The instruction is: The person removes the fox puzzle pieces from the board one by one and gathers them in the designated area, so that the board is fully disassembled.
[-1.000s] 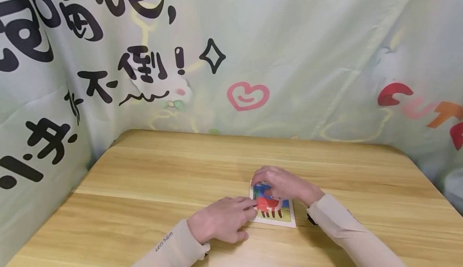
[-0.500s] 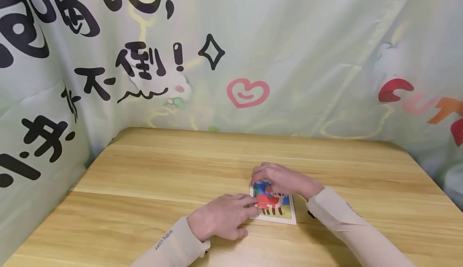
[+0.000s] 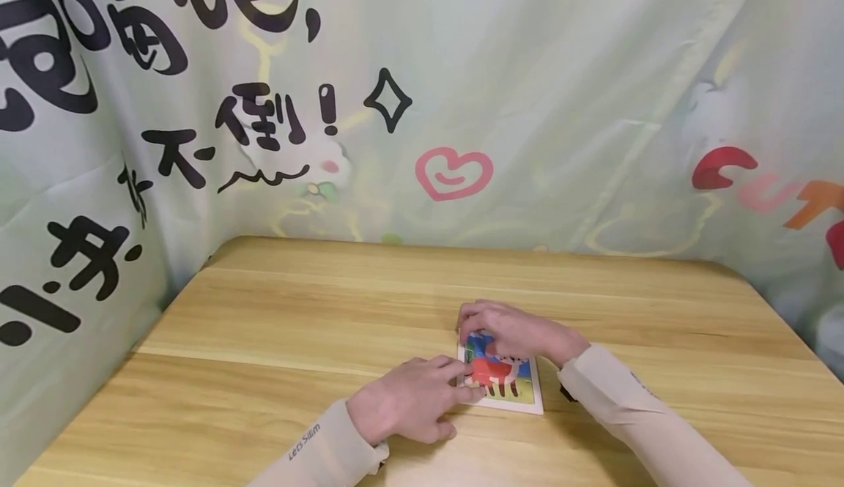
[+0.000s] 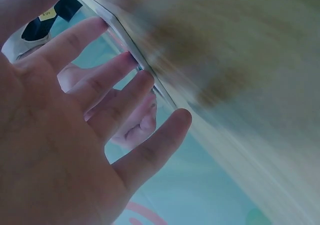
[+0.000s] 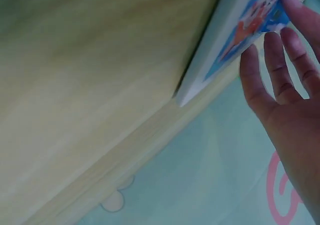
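A small white-framed picture board [image 3: 504,381] with a colourful cartoon animal on blue and yellow lies flat on the wooden table. My left hand [image 3: 412,399] comes from the left, its nearly straight fingertips resting on the board's left side; its thumb lies apart, on the table. Over the far left corner, my right hand [image 3: 514,329] grips the board with bent fingers, one digit on the picture. In the right wrist view, the other fingers [image 5: 274,67] reach the board's far edge. The hand hides part of the upper picture, so any loose piece beneath cannot be seen.
The wood-grain table [image 3: 316,311] has rounded far corners. Behind it and on the left hangs a pale printed curtain [image 3: 560,106] with black characters, a pink heart and coloured letters. Both forearms in light sleeves [image 3: 646,414] reach in from the near side.
The left hand's fingers have shifted slightly further onto the board. The right hand stays at the far left corner with hardly any movement. The head view tilts slightly between frames.
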The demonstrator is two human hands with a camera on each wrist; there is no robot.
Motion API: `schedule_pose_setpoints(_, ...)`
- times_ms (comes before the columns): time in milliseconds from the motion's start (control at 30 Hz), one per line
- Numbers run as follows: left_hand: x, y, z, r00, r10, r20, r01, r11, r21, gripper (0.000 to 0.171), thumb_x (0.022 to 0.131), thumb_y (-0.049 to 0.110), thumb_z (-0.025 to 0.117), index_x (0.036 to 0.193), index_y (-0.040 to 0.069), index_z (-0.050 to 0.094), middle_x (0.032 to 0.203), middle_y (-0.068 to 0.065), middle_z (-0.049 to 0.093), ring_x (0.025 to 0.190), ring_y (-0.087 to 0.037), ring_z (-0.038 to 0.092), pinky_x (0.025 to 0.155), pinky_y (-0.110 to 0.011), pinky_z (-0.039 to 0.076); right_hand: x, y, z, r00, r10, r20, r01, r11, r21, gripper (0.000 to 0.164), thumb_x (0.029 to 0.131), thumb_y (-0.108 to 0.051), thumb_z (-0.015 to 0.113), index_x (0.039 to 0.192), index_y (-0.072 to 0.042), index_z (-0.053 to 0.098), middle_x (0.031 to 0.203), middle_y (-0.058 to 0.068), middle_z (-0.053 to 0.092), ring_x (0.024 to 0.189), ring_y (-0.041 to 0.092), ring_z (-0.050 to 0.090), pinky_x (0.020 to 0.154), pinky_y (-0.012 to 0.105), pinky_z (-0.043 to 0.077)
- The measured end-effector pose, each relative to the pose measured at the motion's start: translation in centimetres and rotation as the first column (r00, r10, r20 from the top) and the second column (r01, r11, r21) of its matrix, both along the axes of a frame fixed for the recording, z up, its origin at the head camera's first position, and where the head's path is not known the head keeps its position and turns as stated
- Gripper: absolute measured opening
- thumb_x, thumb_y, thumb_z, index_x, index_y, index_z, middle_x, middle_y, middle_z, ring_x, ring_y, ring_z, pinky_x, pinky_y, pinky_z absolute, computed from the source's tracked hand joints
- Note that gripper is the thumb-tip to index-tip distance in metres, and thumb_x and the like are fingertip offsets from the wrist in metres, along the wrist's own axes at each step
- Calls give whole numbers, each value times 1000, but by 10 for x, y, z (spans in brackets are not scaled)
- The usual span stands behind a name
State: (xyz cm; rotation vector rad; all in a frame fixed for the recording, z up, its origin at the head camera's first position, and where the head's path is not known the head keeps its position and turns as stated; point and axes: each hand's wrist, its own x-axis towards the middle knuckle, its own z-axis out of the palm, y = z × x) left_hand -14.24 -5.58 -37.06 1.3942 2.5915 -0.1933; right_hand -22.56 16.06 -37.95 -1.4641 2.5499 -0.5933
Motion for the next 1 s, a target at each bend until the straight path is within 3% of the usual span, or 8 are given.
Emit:
schedule_pose_setpoints(500, 0, 1, -1, 1000, -11, -28, 10, 1000, -21, 59, 96, 48, 66, 151, 38, 48, 157, 5, 39, 140, -14, 40, 104, -34, 45, 5, 4, -4, 998, -53, -14, 52, 995, -86, 30, 78, 17, 75, 95, -8, 76, 103, 0, 63, 84, 13, 59, 75, 23, 56)
schedule_pose_setpoints(700, 1, 3, -2, 999, -20, -26, 20, 1000, -16, 59, 96, 48, 65, 151, 38, 48, 158, 5, 39, 140, -13, 39, 103, -33, 46, 2, 6, -4, 998, -49, -42, 43, 990, -133, 28, 78, 17, 73, 85, -10, 75, 95, -1, 68, 83, 11, 63, 74, 22, 56)
schedule_pose_setpoints(833, 0, 3, -2, 1000, 3, -17, -3, 1000, -21, 59, 96, 48, 65, 151, 39, 47, 159, 6, 37, 141, -13, 38, 104, -34, 45, 1, 10, -1, 995, -33, -89, 18, 987, -158, 31, 72, 20, 73, 74, -11, 69, 85, -2, 69, 76, 8, 62, 69, 21, 55)
schedule_pose_setpoints(1000, 0, 1, -2, 1000, 12, -21, -12, 1000, -28, 58, 97, 49, 64, 151, 39, 47, 159, 6, 37, 142, -13, 37, 105, -33, 44, 3, 17, 1, 998, -26, -55, 17, 986, -165, 36, 69, 23, 72, 67, -11, 65, 87, -1, 71, 81, 12, 66, 73, 23, 57)
